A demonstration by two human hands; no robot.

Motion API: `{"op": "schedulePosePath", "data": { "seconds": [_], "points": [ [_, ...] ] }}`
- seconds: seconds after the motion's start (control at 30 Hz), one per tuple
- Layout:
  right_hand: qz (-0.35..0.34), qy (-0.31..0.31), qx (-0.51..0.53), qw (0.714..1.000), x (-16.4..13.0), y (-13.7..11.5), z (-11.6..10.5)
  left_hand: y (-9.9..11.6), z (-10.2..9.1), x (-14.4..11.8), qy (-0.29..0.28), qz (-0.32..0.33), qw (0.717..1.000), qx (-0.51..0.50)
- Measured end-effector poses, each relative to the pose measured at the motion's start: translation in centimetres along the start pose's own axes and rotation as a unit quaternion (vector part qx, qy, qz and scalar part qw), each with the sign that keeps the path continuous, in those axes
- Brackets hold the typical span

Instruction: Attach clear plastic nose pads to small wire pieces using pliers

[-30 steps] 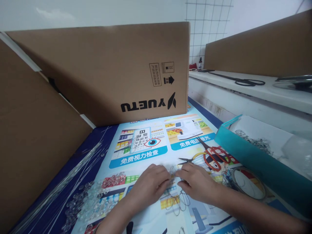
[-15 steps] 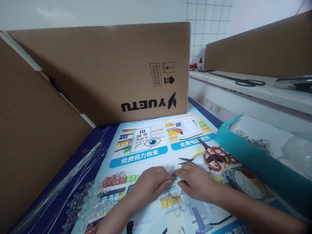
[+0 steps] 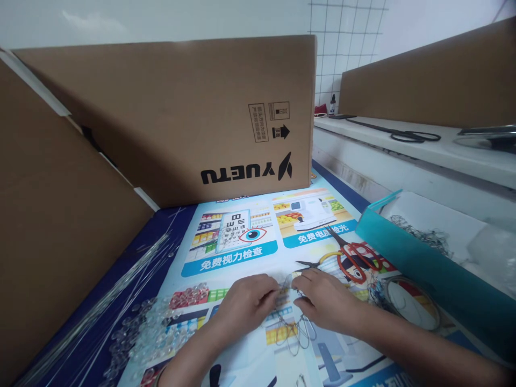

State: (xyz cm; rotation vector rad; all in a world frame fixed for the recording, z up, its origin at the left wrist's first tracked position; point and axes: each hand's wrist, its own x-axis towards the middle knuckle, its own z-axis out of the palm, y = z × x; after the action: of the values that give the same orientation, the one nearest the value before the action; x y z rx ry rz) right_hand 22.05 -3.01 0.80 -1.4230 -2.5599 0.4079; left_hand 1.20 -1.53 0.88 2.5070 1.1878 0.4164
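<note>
My left hand (image 3: 245, 303) and my right hand (image 3: 322, 298) meet fingertip to fingertip over a printed poster (image 3: 242, 242) that covers the table. Both pinch a small piece of thin wire (image 3: 287, 284) between them. More thin wire loops (image 3: 292, 330) lie on the poster just below my hands. Red-handled scissors (image 3: 350, 257) lie just beyond my right hand.
A pile of clear glass beads (image 3: 149, 333) and a bundle of long clear rods (image 3: 100, 301) lie to the left. Cardboard boxes (image 3: 181, 118) wall off the back and left. A teal tray (image 3: 407, 258) with wire pieces stands at the right, a metal ring (image 3: 411, 303) beside it.
My hands have stayed in place; the fingertips have shifted slightly apart while working the wire between them.
</note>
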Motion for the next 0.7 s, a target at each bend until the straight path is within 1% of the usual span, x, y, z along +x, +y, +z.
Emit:
{"op": "schedulePosePath", "data": {
  "seconds": [0.43, 0.7],
  "points": [
    [-0.023, -0.013, -0.016, 1.000, 0.13, 0.08, 0.02, -0.45, 0.16, 0.04, 0.010, -0.006, 1.000, -0.024],
    [-0.006, 0.007, 0.008, 1.000, -0.02, 0.19, 0.17, -0.01, 0.33, 0.10, 0.017, -0.001, 1.000, -0.014]
  ]
}}
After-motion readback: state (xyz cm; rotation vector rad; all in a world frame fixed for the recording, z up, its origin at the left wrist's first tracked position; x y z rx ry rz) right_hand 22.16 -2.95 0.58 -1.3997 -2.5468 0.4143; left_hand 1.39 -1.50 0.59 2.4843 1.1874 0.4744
